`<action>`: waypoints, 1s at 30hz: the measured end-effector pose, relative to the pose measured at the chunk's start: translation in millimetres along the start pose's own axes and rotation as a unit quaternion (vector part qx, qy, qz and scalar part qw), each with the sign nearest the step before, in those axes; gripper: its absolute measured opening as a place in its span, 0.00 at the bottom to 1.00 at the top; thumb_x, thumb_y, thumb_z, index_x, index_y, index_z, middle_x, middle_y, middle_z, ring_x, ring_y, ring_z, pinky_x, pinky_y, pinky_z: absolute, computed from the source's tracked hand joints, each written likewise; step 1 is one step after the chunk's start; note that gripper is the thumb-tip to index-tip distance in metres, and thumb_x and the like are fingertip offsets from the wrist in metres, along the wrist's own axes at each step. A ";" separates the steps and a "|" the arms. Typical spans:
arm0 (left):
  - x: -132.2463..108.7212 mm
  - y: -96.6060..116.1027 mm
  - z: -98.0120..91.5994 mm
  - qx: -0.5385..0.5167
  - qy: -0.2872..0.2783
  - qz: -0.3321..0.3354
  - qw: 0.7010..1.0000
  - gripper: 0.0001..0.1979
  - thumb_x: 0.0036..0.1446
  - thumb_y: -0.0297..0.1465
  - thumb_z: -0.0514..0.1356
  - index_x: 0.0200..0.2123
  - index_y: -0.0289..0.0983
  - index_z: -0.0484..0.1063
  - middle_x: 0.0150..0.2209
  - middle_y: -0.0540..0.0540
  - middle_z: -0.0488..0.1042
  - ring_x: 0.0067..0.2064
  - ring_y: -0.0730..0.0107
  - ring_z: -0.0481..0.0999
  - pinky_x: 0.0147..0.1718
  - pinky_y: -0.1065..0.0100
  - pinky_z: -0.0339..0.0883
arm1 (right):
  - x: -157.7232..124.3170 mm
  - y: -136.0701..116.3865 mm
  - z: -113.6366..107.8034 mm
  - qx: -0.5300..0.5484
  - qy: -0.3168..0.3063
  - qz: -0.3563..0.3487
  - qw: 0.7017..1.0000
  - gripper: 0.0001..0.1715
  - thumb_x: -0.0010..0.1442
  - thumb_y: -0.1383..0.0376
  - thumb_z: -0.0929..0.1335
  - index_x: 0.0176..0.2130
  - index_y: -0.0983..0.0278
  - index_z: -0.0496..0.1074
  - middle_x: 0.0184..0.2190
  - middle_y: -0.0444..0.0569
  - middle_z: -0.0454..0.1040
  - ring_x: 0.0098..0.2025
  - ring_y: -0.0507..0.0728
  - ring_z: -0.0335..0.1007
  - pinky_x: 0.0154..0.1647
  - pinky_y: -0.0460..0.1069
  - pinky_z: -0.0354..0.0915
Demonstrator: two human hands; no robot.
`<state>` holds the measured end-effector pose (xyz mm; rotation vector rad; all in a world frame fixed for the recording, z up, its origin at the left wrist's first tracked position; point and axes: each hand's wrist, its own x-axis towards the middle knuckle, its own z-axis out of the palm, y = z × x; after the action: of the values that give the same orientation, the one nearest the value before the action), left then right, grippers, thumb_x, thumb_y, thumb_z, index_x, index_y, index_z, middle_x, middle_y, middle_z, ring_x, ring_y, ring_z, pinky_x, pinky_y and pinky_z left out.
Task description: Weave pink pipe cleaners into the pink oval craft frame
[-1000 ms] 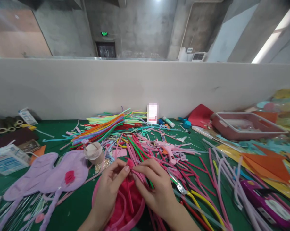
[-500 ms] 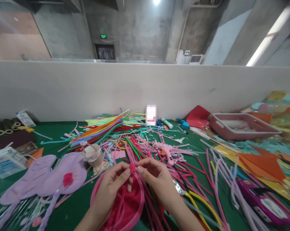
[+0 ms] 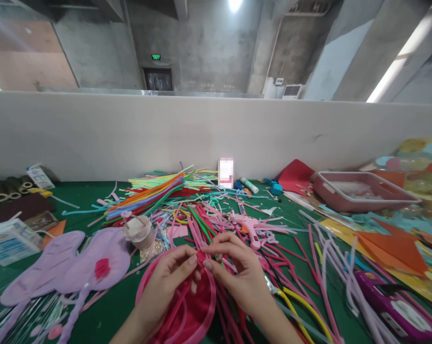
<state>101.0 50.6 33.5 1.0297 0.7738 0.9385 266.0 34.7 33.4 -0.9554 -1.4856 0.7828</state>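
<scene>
Between my two hands is a small crimson coil of pipe cleaner (image 3: 201,257), with a tail that runs down toward me. My left hand (image 3: 174,272) pinches it from the left, thumb against fingers. On the other side my right hand (image 3: 233,272) grips its edge between thumb and fingertips. Under both hands lies a round, dark-pink piece (image 3: 197,306) with a lighter pink rim, partly covered by my left hand. Loose red and pink pipe cleaners (image 3: 223,310) spread beneath my right wrist.
A lilac butterfly-like shape (image 3: 108,248) with a crimson patch lies left, beside a paper cup (image 3: 139,231). Yellow-handled pliers (image 3: 301,306), a pink glue gun (image 3: 250,229) and a purple device (image 3: 395,306) are to the right. Behind are coloured pipe cleaners (image 3: 158,191) and a pink tray (image 3: 362,203).
The crimson coil has turned between my fingers and sits slightly lower. My right fingers have shifted over its top. The view has moved slightly.
</scene>
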 end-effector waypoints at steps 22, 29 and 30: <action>-2.2 5.4 -2.6 0.136 -0.012 0.050 0.989 0.11 0.51 0.37 0.67 0.24 0.36 0.74 0.21 0.52 0.70 0.23 0.72 0.68 0.26 0.73 0.62 | 2.5 -13.1 -3.0 -0.035 -0.093 0.014 0.995 0.13 0.56 0.72 0.70 0.42 0.60 0.76 0.39 0.47 0.73 0.42 0.55 0.72 0.47 0.50 0.66; 1.7 4.5 -1.9 0.124 0.019 0.045 0.991 0.12 0.51 0.38 0.67 0.26 0.36 0.74 0.22 0.51 0.72 0.24 0.73 0.70 0.27 0.73 0.65 | 3.3 -3.3 -1.9 -0.004 -0.059 0.017 0.998 0.17 0.55 0.72 0.70 0.45 0.58 0.75 0.44 0.48 0.73 0.46 0.56 0.71 0.48 0.51 0.67; 2.4 3.7 -2.4 0.109 0.039 0.047 0.992 0.12 0.51 0.39 0.67 0.28 0.36 0.75 0.23 0.51 0.73 0.25 0.73 0.71 0.28 0.72 0.65 | 3.8 0.6 -2.3 0.017 -0.038 0.023 0.999 0.19 0.56 0.70 0.70 0.48 0.57 0.74 0.47 0.49 0.73 0.46 0.56 0.71 0.48 0.51 0.67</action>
<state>98.9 54.5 35.9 1.2343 0.9137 0.9950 268.3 38.3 34.9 -0.9452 -1.5163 0.8841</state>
